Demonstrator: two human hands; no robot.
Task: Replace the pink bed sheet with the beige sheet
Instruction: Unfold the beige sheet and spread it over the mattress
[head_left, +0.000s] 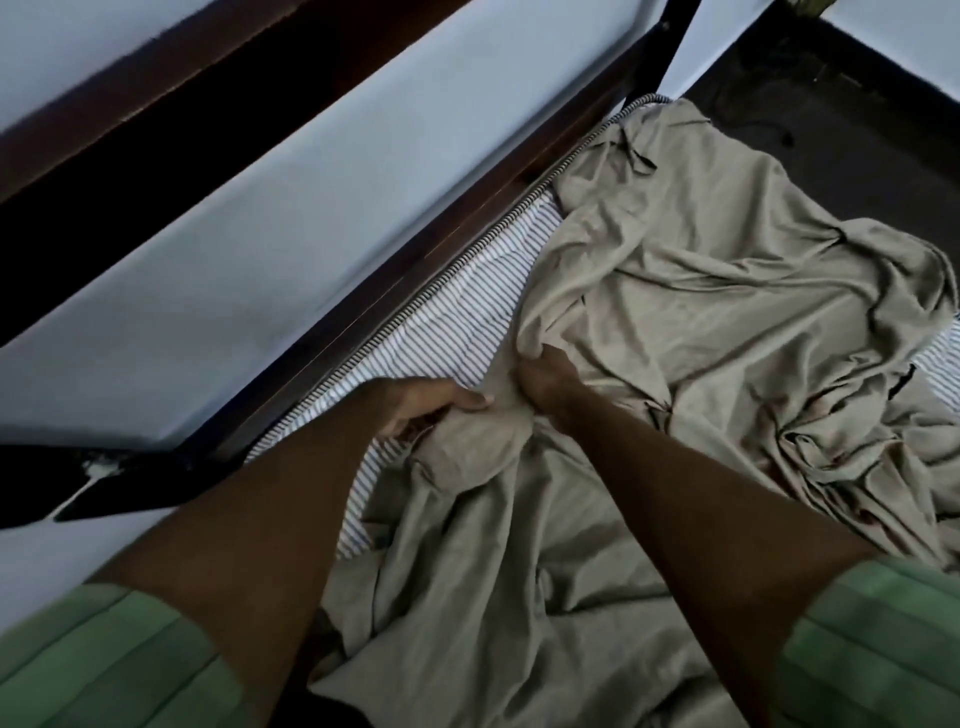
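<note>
The beige sheet (701, 291) lies crumpled in loose folds over a striped mattress (447, 332). My left hand (421, 408) grips a bunched edge of the sheet near the mattress's wall side. Just to its right, my right hand (545, 376) grips another fold of the same sheet, its fingers buried in the cloth. The two hands sit close together. A strip of bare striped mattress shows along the wall side and at the far right edge. No pink sheet is in view.
A dark wooden bed rail (431, 249) runs diagonally along a pale blue wall (291, 234). A dark floor (841, 93) lies beyond the far end of the bed. Green sleeves (104, 654) cover my upper arms.
</note>
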